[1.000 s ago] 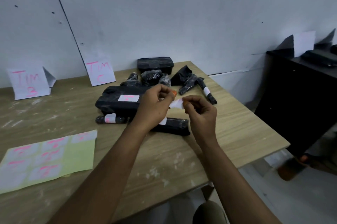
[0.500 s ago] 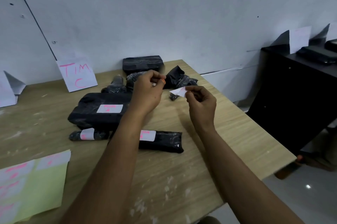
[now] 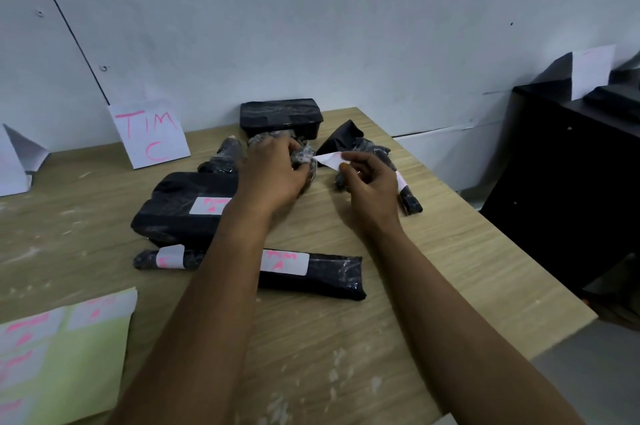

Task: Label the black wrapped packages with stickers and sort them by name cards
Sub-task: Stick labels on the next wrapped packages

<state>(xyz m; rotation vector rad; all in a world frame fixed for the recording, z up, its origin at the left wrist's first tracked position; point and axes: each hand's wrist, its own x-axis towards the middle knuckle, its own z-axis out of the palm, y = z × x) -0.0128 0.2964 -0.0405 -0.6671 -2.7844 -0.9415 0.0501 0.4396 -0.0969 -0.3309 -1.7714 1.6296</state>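
Two bare hands at work over a wooden table (image 3: 433, 286) strewn with black wrapped packages. Left hand (image 3: 273, 172), fingers curled down around a small crinkled package (image 3: 306, 158) in the middle of the far cluster, gripping it where it lies. Right hand (image 3: 370, 179), just beside, pinching a white sticker (image 3: 327, 158) between thumb and fingertips, its free end touching or nearly touching that same small package. Behind them, against the pale wall (image 3: 311, 26), a box-shaped package (image 3: 280, 115); to its right a crumpled black package (image 3: 341, 139), and past the right hand a slim package (image 3: 408, 198) with a white band. Nearer, a large flat package (image 3: 176, 206) bearing a pink-lettered label, partly hidden by the left forearm. Closer still, a thin roll (image 3: 162, 258) with a white wrap-around label, and a long package (image 3: 322, 272) labelled "TIM A", lying end to end, forearm crossing between them. Further left, leaning at the wall, a name card (image 3: 149, 137) reading "TIM C"; at the left edge, part of a second folded card (image 3: 15, 161), lettering out of view. Bottom left, a yellow-green sticker sheet (image 3: 69, 355) with pink-marked white labels, flat on the table. Right, apart from the table, a dark cabinet (image 3: 571, 182) topped with a white card (image 3: 592, 70) and dark items too dim to tell.
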